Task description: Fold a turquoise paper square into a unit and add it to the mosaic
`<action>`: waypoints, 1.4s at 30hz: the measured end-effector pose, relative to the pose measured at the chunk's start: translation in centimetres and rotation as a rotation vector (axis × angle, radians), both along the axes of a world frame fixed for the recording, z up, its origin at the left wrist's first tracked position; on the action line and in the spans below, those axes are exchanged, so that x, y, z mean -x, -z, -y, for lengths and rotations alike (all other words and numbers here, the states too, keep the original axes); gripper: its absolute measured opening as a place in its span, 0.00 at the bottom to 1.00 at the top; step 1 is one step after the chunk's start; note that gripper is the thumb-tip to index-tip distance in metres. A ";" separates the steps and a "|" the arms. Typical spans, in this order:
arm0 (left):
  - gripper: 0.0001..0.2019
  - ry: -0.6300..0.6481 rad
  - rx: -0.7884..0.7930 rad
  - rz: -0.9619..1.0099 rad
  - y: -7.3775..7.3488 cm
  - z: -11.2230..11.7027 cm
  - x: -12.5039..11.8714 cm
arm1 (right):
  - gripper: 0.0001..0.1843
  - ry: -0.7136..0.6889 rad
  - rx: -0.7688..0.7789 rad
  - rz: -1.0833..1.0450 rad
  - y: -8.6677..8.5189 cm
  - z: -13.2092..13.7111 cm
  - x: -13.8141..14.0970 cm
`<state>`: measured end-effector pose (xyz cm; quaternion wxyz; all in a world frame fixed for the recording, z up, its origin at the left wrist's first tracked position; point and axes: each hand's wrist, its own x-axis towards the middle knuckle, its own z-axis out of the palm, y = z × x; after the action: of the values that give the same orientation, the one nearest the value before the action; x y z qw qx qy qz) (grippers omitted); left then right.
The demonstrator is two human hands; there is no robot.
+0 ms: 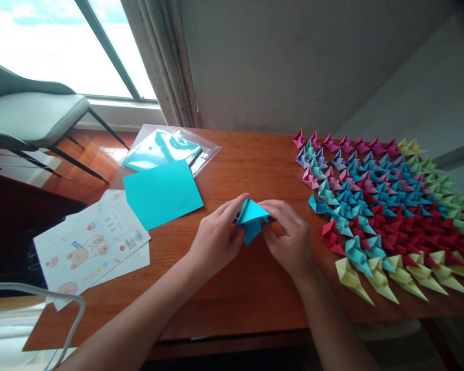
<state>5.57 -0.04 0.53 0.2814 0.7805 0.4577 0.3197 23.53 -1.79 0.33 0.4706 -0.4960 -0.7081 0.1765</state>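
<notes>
Both my hands hold a half-folded piece of turquoise origami paper [251,219] just above the wooden table [232,288], at its middle. My left hand [216,237] pinches the paper's left side, fingers closed on it. On the right side, my right hand [288,234] grips it with curled fingers. A flat sheet of turquoise paper [162,193] lies to the left of my hands. A large array of folded paper boats [386,211] in pink, purple, blue, red, green and yellow covers the right part of the table.
A clear plastic sleeve of turquoise sheets [166,147] lies at the back left. Printed cards with a bear drawing [88,247] sit at the front left. A grey chair [31,113] stands by the window beyond the table's left edge. A white cable [71,319] curves at the lower left.
</notes>
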 end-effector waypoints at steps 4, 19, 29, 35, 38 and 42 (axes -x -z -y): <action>0.29 -0.027 -0.008 -0.001 0.2 -0.1 0.1 | 0.18 -0.071 -0.029 0.020 0.0 0.2 0.2; 0.25 -0.118 -0.045 0.089 -0.5 -0.4 0.1 | 0.15 -0.103 -0.033 -0.019 -0.4 0.6 0.1; 0.16 0.041 -0.173 0.125 -1.9 0.1 0.4 | 0.11 0.027 0.431 -0.499 0.0 -0.2 -0.1; 0.10 0.081 -0.351 0.034 -1.4 0.3 0.4 | 0.08 -0.123 0.534 -0.653 -0.3 -0.2 0.1; 0.09 0.081 -0.391 0.024 -1.1 0.3 0.5 | 0.06 -0.121 0.539 -0.668 -0.5 -0.1 0.1; 0.08 0.053 -0.399 0.044 -1.1 0.4 0.5 | 0.04 -0.139 0.571 -0.703 -0.5 0.0 0.0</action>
<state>5.08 -0.42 1.64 0.1395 0.8253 0.3584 0.4135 23.52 -1.77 0.86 0.5138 -0.4669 -0.4600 0.5536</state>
